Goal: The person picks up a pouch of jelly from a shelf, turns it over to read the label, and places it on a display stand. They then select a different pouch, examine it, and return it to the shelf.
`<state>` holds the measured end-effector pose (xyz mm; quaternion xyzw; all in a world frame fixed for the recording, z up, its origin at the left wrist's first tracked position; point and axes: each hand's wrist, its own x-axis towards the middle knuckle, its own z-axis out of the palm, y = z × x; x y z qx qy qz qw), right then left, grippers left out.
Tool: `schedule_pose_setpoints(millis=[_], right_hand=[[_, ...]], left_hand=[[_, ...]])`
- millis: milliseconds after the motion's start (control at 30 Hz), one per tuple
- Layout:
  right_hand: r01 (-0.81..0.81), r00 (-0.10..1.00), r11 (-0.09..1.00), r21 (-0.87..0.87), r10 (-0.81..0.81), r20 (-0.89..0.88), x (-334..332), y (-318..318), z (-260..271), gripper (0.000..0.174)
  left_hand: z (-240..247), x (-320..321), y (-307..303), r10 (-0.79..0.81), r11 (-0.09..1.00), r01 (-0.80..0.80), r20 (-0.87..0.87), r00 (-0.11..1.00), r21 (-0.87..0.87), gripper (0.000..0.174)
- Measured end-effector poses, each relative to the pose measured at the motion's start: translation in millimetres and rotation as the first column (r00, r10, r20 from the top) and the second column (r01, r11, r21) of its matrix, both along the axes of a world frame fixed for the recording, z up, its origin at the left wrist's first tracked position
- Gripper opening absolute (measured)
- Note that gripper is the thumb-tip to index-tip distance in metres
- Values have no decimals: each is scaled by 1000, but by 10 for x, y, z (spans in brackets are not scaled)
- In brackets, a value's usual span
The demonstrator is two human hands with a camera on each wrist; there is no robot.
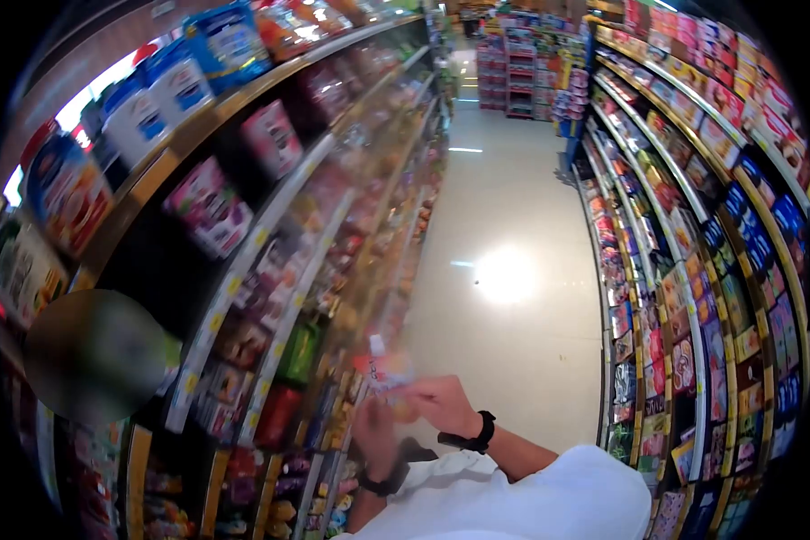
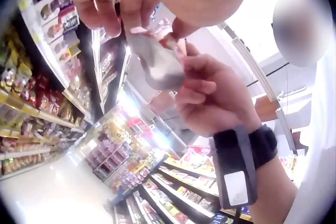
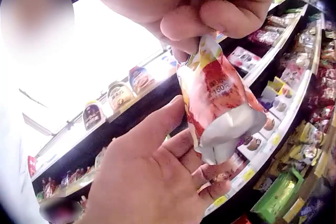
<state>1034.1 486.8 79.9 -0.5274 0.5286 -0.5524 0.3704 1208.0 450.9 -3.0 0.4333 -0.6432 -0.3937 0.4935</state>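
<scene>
A small stand-up pouch [image 3: 218, 95], printed red, yellow and white with a pale folded base, is between both hands. From above, the right hand [image 3: 220, 11] pinches one end of it. The left hand [image 3: 149, 166] is below and beside the pouch in the right wrist view, its thumb at the edge and its fingers partly hidden behind. In the left wrist view, the pale base of the pouch faces the camera, and the right hand [image 2: 215, 95] grips its side. The head view shows the left hand [image 1: 375, 432] blurred, close against the right hand.
Shelves of packaged snacks [image 1: 333, 216] stand close on the left, with larger bags [image 1: 229, 40] along the top. More stocked shelving [image 1: 693, 252] lines the right. A pale tiled floor [image 1: 513, 207] runs between them to a display rack [image 1: 520, 67] at the far end.
</scene>
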Motion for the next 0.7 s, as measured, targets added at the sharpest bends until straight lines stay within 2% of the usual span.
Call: schedule_pose_setpoints(millis=[33, 67, 133, 233, 333, 433, 533, 633, 700], right_hand=[[25, 998, 999, 21, -26, 61, -131, 31, -30, 24], [63, 995, 998, 10, -64, 71, -267, 46, -89, 26], [136, 987, 991, -5, -135, 93, -518, 55, -228, 30], [156, 987, 984, 91, -160, 34, -941, -15, -335, 24], [218, 973, 971, 97, -224, 54, -1333, -191, -335, 22], [354, 932, 934, 36, -356, 69, -1716, -545, -328, 19], [392, 919, 900, 190, -394, -29, -2186, -889, -137, 16], [507, 846, 826, 245, -422, -327, -2610, -1329, 35, 16], [540, 800, 823, 176, -437, -412, -2869, -1591, -49, 16]], left_hand=[[-61, -105, -74, -32, 996, 35, 40, 999, -79, 30], [-113, -231, -146, -140, 990, 143, -96, 985, 16, 29], [-182, -496, -267, -291, 909, 376, -377, 880, 177, 28], [-310, -974, -546, -412, 856, 487, -341, 845, 172, 27], [-163, -1481, -869, -555, 735, 657, -408, 725, 168, 26], [-333, -2012, -1319, -579, 746, 644, -313, 753, 170, 23], [-273, -2557, -1715, -585, 712, 664, -332, 741, 228, 24], [-221, -3069, -2142, -589, 728, 655, -305, 748, 203, 24], [-199, -3333, -2407, -625, 733, 666, -252, 739, 136, 25]])
